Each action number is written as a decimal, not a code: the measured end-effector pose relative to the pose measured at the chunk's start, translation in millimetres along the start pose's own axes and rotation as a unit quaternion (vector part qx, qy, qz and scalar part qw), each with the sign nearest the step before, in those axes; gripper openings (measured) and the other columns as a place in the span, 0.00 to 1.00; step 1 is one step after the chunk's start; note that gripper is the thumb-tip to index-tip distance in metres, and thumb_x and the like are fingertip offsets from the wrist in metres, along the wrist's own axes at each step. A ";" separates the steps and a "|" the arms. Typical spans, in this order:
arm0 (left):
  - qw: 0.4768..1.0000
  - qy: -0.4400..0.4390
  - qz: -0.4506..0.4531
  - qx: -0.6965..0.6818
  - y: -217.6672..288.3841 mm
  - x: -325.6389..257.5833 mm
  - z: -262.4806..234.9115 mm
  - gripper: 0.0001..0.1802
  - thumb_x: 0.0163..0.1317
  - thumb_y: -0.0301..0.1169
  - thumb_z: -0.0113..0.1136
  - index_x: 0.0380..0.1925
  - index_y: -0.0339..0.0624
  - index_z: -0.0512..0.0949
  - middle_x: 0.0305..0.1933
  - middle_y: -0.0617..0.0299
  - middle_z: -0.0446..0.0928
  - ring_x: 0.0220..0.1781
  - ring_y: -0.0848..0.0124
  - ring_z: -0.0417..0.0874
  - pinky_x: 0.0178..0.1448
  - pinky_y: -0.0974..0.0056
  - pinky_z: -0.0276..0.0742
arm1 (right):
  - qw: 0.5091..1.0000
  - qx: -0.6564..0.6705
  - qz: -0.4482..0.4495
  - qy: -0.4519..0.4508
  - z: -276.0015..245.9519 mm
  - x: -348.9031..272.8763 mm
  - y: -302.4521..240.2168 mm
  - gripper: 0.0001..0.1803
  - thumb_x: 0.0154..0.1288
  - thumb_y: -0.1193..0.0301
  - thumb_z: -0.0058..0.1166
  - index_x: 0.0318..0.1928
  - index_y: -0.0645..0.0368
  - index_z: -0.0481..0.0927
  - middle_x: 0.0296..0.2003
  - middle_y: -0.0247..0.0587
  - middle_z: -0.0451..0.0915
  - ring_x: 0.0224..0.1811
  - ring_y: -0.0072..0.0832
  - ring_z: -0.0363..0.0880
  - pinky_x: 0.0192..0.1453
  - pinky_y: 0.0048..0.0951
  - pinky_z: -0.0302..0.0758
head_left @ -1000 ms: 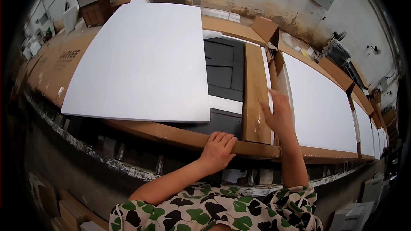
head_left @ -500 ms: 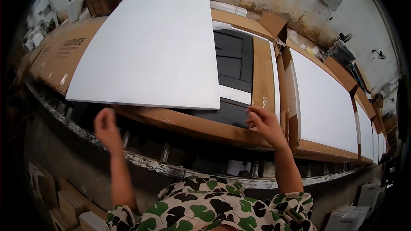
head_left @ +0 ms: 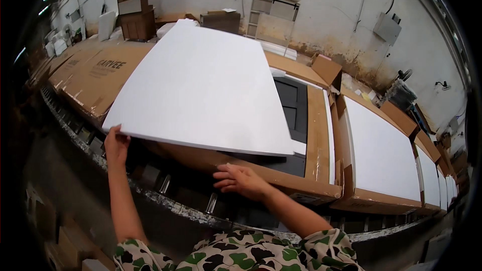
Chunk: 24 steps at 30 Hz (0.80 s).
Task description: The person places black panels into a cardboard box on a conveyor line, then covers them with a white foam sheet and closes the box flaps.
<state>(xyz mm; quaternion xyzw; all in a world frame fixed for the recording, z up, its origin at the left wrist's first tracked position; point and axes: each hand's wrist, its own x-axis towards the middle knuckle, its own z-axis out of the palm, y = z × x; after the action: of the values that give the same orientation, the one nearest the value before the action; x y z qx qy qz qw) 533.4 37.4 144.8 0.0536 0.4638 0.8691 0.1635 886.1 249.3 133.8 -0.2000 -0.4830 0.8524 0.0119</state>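
A large white foam sheet (head_left: 201,85) lies askew over an open cardboard carton (head_left: 193,160), its left part overhanging the carton's left end. My left hand (head_left: 117,143) grips the sheet's near left corner, thumb on the upper face and the other fingers below the edge. Just outside the carton's near wall, my right hand (head_left: 241,180) is held with fingers apart and nothing in it. To the right of the sheet, dark grey panelled furniture (head_left: 296,103) shows inside the carton, beside a brown cardboard strip (head_left: 317,133). The sheet hides the rest of the contents.
Further right, a second open carton holds a white foam sheet (head_left: 379,145), with more cartons beyond. A closed cardboard carton (head_left: 108,73) stands at left. The cartons rest on a roller conveyor with a worn rail (head_left: 181,211). Brown furniture (head_left: 135,15) stands by the back wall.
My left hand has taken hold of the foam sheet's near left corner. The sheet has shifted right, covering more of the dark panels. My right hand has moved left along the carton's near side.
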 end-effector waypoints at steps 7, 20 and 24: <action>0.996 -0.034 0.085 -0.024 -55.1 -211.0 120.5 0.19 0.60 0.24 0.51 0.53 0.39 0.65 0.43 0.56 0.74 0.38 0.66 0.80 0.37 0.63 0.83 | 0.933 0.257 -0.234 0.090 46.5 -7.3 -25.4 0.26 0.66 0.57 0.52 0.58 0.58 0.63 0.52 0.43 0.72 0.54 0.31 0.72 0.55 0.35 0.73; 0.659 -0.348 0.398 0.535 -160.2 -189.2 130.7 0.29 0.47 0.42 0.70 0.49 0.42 0.74 0.59 0.49 0.68 0.65 0.50 0.64 0.66 0.48 0.60 | 0.912 0.032 -0.323 0.252 -57.4 -140.3 -128.2 0.38 0.50 0.55 0.43 0.61 0.63 0.64 0.52 0.51 0.72 0.52 0.42 0.73 0.52 0.38 0.71; 0.603 -0.366 0.360 0.611 -168.9 -194.3 144.4 0.35 0.42 0.41 0.71 0.51 0.38 0.71 0.55 0.50 0.69 0.64 0.52 0.64 0.69 0.46 0.55 | 0.924 -0.010 -0.233 0.303 -192.7 -151.8 -142.4 0.30 0.64 0.55 0.43 0.57 0.68 0.66 0.49 0.54 0.73 0.49 0.44 0.75 0.51 0.42 0.74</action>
<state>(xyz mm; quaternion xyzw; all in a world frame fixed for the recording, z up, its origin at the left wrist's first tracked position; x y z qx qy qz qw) 791.2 173.6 98.5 0.6167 0.7317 0.2797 -0.0771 1069.0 450.6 214.3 -0.3308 -0.4976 0.7192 0.3545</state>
